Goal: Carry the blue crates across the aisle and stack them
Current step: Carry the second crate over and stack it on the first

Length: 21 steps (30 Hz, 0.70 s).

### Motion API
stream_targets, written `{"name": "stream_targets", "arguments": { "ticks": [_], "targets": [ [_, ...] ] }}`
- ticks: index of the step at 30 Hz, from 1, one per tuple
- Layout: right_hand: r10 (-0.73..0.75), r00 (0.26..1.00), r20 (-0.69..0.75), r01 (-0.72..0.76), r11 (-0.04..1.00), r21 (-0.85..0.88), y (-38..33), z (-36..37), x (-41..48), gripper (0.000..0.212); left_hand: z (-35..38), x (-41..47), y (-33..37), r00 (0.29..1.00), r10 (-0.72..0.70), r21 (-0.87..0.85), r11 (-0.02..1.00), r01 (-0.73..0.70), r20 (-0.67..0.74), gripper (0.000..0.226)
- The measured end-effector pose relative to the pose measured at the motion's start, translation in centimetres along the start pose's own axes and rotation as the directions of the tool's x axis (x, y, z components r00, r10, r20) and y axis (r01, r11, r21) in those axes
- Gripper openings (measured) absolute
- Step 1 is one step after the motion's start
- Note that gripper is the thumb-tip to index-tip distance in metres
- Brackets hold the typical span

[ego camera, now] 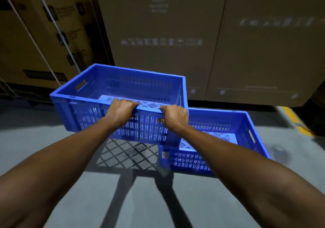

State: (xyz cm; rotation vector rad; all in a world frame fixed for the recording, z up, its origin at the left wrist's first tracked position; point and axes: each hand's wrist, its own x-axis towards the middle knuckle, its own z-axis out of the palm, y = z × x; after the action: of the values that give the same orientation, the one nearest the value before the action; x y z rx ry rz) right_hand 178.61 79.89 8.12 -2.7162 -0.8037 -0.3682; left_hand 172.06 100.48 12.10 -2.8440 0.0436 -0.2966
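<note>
I hold an empty blue slotted crate (98, 108) in the air in front of me, above the floor. My left hand (121, 110) and my right hand (174, 116) both grip its near long rim, side by side. A second blue crate (244, 122) stands on the grey floor to the right, lower down, and the held crate's right end overlaps its left edge. It looks empty too, and my right forearm hides part of its inside.
Tall brown cardboard cartons (158, 34) form a wall close ahead, with strapped cartons (40, 34) at the left. A yellow floor line (297, 120) runs at the far right. The crate's lattice shadow (128, 153) falls on the grey floor below.
</note>
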Motion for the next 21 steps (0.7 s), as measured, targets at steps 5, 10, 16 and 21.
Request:
{"name": "stream_targets", "arguments": {
  "ticks": [5,10,16,21],
  "targets": [
    [-0.008,1.0,0.002,0.008,1.0,-0.027,1.4,3.9,-0.4,0.025,4.7,0.6,1.1,1.0,-0.001,-0.059,0.998,0.001,-0.006,0.021],
    [-0.075,0.997,0.009,0.076,0.994,-0.082,2.7,3.3,0.1,0.025,6.5,1.2,2.0,1.0,-0.006,-0.13,0.991,0.005,-0.011,0.026],
    [-0.007,0.999,0.053,0.008,1.0,-0.03,4.6,2.4,-1.0,0.051,5.4,2.1,3.8,0.998,0.039,-0.096,0.995,-0.035,0.044,0.028],
    [0.027,0.999,0.042,-0.026,0.999,-0.038,6.4,2.4,-2.0,0.038,4.8,2.7,6.1,0.996,0.061,-0.096,0.994,-0.055,0.057,0.025]
  ]
}}
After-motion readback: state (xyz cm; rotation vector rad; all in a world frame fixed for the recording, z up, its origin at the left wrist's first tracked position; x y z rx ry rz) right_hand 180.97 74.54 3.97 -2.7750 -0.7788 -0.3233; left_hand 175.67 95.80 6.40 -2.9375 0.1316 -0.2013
